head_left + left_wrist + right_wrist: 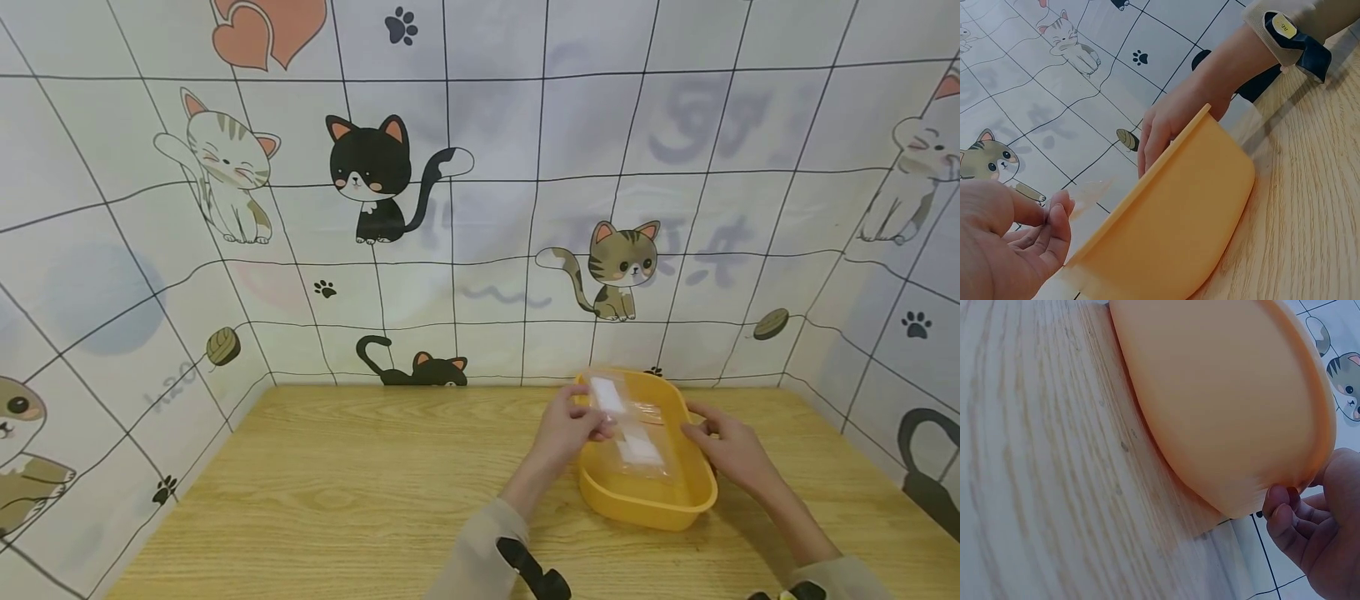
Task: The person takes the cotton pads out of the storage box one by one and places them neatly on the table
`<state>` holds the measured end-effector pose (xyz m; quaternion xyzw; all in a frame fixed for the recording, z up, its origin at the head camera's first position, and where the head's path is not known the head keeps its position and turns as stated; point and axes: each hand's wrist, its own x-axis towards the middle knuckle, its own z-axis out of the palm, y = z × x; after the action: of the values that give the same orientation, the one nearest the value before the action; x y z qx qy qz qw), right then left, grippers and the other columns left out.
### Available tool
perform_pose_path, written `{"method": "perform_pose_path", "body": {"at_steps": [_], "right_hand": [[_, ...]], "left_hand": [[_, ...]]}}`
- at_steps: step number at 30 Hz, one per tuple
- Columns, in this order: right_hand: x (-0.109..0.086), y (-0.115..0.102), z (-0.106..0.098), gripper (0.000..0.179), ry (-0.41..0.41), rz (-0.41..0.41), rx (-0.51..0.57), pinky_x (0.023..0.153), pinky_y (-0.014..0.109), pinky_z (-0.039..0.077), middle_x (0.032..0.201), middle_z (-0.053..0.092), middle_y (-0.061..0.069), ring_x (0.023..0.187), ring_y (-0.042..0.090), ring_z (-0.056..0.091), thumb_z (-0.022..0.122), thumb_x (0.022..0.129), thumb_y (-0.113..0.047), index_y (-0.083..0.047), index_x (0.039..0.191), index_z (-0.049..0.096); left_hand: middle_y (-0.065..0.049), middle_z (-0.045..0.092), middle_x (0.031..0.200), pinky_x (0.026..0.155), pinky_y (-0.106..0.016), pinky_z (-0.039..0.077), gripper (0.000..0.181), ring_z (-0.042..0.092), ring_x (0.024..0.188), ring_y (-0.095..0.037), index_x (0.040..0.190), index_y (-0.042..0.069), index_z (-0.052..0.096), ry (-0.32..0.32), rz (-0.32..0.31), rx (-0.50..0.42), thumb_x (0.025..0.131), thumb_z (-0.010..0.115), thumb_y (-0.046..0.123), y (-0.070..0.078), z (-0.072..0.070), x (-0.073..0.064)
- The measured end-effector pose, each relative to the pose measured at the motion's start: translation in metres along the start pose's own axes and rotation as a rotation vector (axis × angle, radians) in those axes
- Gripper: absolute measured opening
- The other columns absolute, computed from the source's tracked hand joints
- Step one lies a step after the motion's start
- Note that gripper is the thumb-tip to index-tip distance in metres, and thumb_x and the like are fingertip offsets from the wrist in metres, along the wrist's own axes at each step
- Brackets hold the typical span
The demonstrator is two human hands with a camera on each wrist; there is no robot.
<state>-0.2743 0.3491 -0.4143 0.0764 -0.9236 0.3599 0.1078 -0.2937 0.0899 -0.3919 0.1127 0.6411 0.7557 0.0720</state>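
A yellow plastic basin (645, 512) stands on the wooden table at the right. Over its opening, my left hand (567, 427) pinches clear plastic film (1091, 195) between thumb and fingers. White rectangles show in the clear packaging, one above (607, 393) and one below (641, 447) the fingertips; whether this is one bag or two I cannot tell. At the far right side, my right hand (731, 448) grips the basin's rim, its curled fingers (1280, 515) against the outer wall. The basin's floor is partly hidden by the plastic.
The wooden table (360, 483) extends to the left of the basin. A white cloth backdrop (495, 217) with grid lines and cartoon cats rises behind the table and along both sides. The basin's far end is close to the back cloth.
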Motion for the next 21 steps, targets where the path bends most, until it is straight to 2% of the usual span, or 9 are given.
{"method": "perform_pose_path", "body": {"at_steps": [8, 21], "right_hand": [[0.0, 0.0, 0.0, 0.055, -0.002, 0.011, -0.005, 0.048, 0.026, 0.044, 0.082, 0.057, 0.009, 0.055, 0.012, 0.05, 0.057, 0.104, -0.023, 0.015, 0.142, 0.042], [-0.001, -0.002, 0.0, 0.055, -0.006, 0.024, -0.012, 0.05, 0.026, 0.045, 0.084, 0.057, 0.009, 0.058, 0.012, 0.05, 0.056, 0.104, -0.023, 0.015, 0.142, 0.042]], "left_hand": [[-0.009, 0.073, 0.086, 0.07, -0.029, 0.06, 0.042, 0.067, 0.068, -0.014, 0.134, 0.002, 0.049, 0.01, 0.023, 0.038, 0.095, 0.065, -0.001, 0.004, -0.008, -0.003], [-0.012, 0.073, 0.089, 0.071, -0.027, 0.06, 0.042, 0.068, 0.069, -0.013, 0.137, -0.001, 0.047, 0.019, 0.045, 0.01, 0.097, 0.061, -0.002, 0.003, -0.026, -0.001]]}}
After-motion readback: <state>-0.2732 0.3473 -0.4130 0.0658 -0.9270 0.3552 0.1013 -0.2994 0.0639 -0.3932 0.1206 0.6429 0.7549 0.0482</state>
